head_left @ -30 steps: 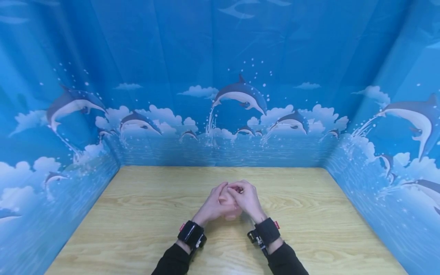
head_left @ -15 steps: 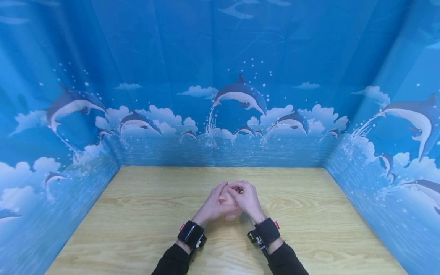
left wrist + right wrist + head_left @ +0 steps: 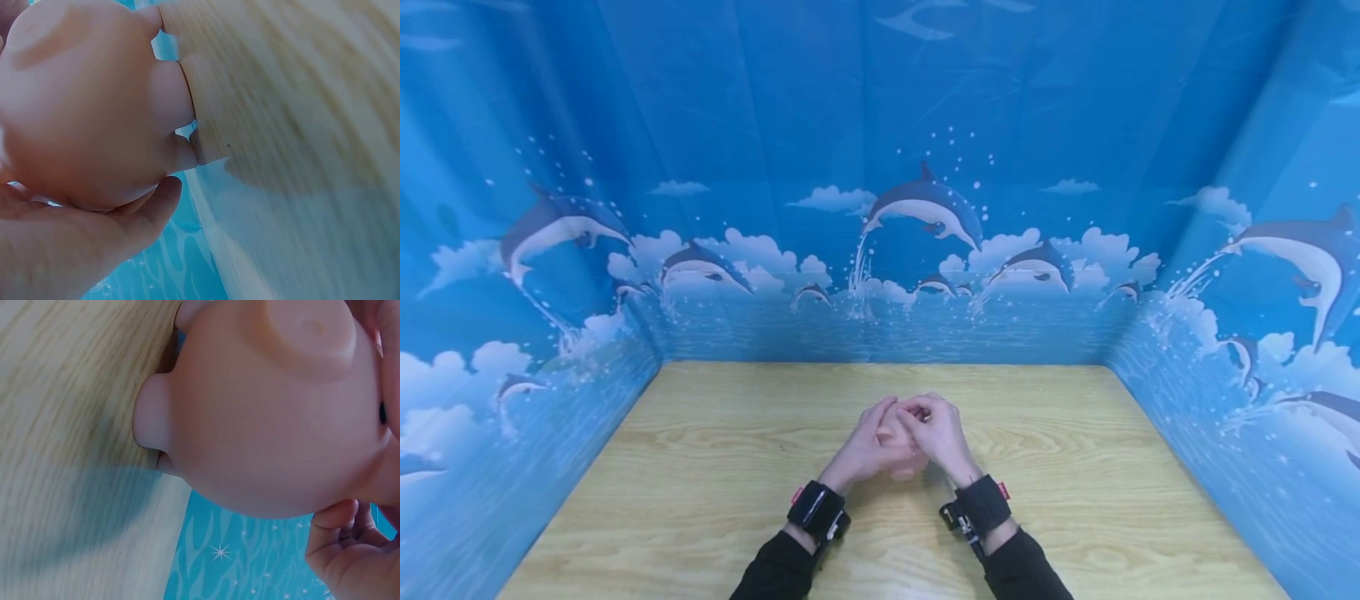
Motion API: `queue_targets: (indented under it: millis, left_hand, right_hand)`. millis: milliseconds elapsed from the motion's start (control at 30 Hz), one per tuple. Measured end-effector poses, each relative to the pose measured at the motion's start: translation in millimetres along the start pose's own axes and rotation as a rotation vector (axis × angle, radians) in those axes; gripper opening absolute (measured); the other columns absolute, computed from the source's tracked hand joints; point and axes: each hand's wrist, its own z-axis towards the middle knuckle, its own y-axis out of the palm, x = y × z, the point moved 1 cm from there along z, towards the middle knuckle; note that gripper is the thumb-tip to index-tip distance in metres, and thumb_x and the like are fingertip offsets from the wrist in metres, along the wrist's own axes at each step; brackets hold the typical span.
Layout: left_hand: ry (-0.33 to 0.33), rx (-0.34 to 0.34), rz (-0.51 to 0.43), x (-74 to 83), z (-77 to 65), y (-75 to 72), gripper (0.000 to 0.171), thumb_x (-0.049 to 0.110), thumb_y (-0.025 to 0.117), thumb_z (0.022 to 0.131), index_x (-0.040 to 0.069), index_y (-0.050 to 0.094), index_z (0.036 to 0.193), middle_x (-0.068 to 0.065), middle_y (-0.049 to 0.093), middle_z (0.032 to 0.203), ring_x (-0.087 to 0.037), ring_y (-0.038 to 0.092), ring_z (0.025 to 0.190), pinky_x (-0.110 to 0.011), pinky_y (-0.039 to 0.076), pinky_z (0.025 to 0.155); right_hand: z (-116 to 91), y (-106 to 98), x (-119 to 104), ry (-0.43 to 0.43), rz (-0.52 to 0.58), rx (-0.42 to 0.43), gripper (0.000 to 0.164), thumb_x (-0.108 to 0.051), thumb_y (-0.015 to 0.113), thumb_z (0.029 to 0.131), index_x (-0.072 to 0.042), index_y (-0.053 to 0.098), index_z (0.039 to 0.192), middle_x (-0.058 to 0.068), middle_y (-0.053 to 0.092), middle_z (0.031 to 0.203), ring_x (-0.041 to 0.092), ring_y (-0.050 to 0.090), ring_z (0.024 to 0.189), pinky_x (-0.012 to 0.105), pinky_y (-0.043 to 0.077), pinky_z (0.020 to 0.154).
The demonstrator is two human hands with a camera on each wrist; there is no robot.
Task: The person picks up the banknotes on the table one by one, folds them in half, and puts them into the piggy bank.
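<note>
A smooth pink piggy bank (image 3: 904, 463) stands upright at the middle of the table, between both hands. Its round snout (image 3: 312, 328) and one small black eye (image 3: 383, 412) show in the right wrist view. Its short feet (image 3: 178, 94) are down at the wood in the left wrist view. The left hand (image 3: 867, 446) grips its left side, thumb along the body. Over its top right, the right hand (image 3: 938, 429) holds it with bent fingers, thumb and fingertip together at the top. Whatever lies beneath those fingertips is hidden.
A light wood-grain table (image 3: 715, 467) spreads around the hands. Blue cloth (image 3: 820, 325) printed with dolphins and clouds closes off the back and both sides. Each wrist wears a black strap with a camera (image 3: 820, 510).
</note>
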Motion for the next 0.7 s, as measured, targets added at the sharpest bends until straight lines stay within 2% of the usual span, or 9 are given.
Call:
queue_targets:
  millis: [300, 467, 700]
  left_hand:
    - [-0.013, 0.004, 0.019, -1.2, 0.1, 0.5, 0.109, 0.043, 0.087, 0.068, 0.023, 0.025, 0.156, -0.014, 0.021, 0.161, -0.039, 0.030, 0.143, -0.071, 0.025, 0.111]
    - [0.002, 0.007, 0.032, -1.0, 1.0, 0.6, 0.108, 0.043, 0.087, 0.069, 0.021, 0.026, 0.155, -0.017, 0.023, 0.159, -0.040, 0.033, 0.141, -0.070, 0.027, 0.110]
    - [-0.027, -0.004, 0.024, 0.0, 1.2, 0.0, 0.114, 0.050, 0.087, 0.065, 0.024, 0.023, 0.156, -0.013, 0.022, 0.161, -0.039, 0.032, 0.142, -0.072, 0.027, 0.109]
  right_hand:
    - [-0.8, -0.6, -0.2, -0.001, -0.010, -0.009, 0.007, -0.010, 0.074, 0.084, -0.007, 0.077, 0.090, 0.001, 0.065, 0.078, 0.009, 0.059, 0.071, 0.020, 0.051, 0.066]
    - [0.1, -2.7, 0.7, -0.013, -0.015, -0.031, 0.007, -0.009, 0.074, 0.085, -0.008, 0.076, 0.091, 0.000, 0.065, 0.079, 0.010, 0.059, 0.073, 0.022, 0.051, 0.067]
    - [2.0, -7.1, 4.2, 0.019, 0.037, -0.060, 0.007, -0.009, 0.071, 0.087, -0.008, 0.075, 0.093, 0.002, 0.070, 0.085, 0.012, 0.062, 0.079, 0.024, 0.054, 0.072]
